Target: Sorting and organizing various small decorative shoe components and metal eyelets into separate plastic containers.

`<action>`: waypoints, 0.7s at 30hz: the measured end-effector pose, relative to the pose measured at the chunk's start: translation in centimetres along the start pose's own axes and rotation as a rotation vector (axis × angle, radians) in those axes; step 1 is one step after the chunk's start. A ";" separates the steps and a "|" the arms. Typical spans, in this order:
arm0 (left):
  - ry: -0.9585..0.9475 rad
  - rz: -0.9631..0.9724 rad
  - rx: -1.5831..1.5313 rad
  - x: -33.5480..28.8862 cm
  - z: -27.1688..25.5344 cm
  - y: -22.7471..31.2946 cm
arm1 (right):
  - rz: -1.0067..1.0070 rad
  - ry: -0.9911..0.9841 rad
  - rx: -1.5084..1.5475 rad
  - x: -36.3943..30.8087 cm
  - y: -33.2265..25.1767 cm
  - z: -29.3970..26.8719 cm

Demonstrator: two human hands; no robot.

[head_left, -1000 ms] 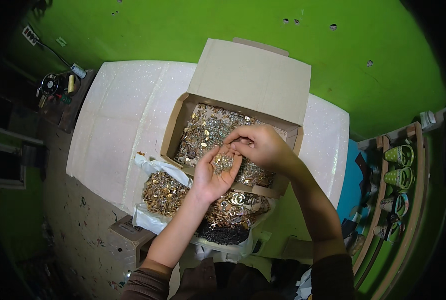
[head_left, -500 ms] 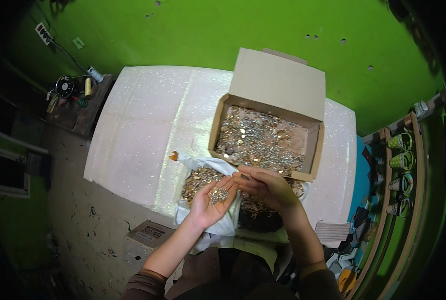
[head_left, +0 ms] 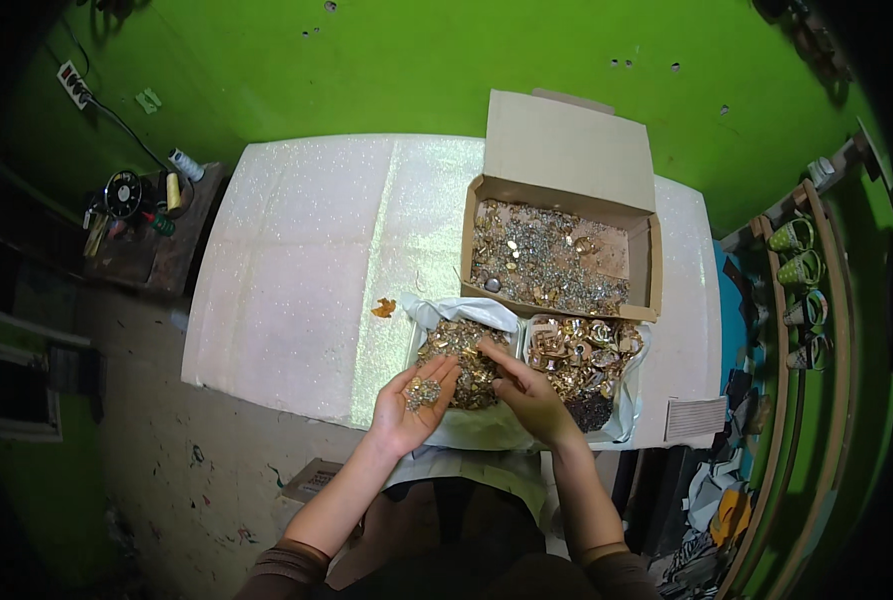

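Observation:
My left hand point(head_left: 413, 412) is turned palm up, cupping a small heap of shiny silver and gold bead-like pieces point(head_left: 423, 393). It is at the near left edge of a white-lined container point(head_left: 506, 318) full of mixed gold and silver pieces point(head_left: 461, 340). Over the right part of that heap is my right hand point(head_left: 531, 400), its fingers stretched out and apart. I see nothing held in it, though its fingertips blend with the pieces below. To its right, a second lined container point(head_left: 634, 385) has larger gold-coloured pieces and a dark heap of tiny bits.
Behind the containers stands an open cardboard box point(head_left: 646, 265), its floor scattered with shiny pieces. A crumpled orange-brown scrap point(head_left: 383, 308) lies on the glittery white table cover point(head_left: 296, 250). At the right hangs a wooden rack point(head_left: 834, 300) with small shoes; a side table point(head_left: 126, 250) holds thread spools.
My right hand has drawn away from my left and down over the left container. My view has shifted, bringing the right container into sight. The pieces stay in my left palm.

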State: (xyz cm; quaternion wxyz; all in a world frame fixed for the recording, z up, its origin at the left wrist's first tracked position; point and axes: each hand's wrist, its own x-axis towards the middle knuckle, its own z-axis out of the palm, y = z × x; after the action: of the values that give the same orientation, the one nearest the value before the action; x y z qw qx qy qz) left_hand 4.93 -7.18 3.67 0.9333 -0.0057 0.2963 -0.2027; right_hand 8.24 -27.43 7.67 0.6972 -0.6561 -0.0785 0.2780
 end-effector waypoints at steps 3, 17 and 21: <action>-0.044 -0.060 0.084 0.1 0.7 -0.1 | -0.201 0.235 -0.258 -0.8 0.2 1.7; -0.012 -0.278 0.307 1.5 0.1 0.4 | -0.324 0.251 -0.934 1.8 -0.7 5.0; 0.084 -0.272 0.342 1.5 0.1 1.2 | -0.314 0.263 -0.936 2.2 -0.2 5.4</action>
State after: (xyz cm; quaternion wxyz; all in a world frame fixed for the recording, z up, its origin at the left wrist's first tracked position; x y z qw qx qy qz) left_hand 6.56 -6.65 2.76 0.8717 0.1211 0.2927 -0.3738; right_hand 7.60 -21.62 7.95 0.3661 -0.9078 -0.2037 0.0201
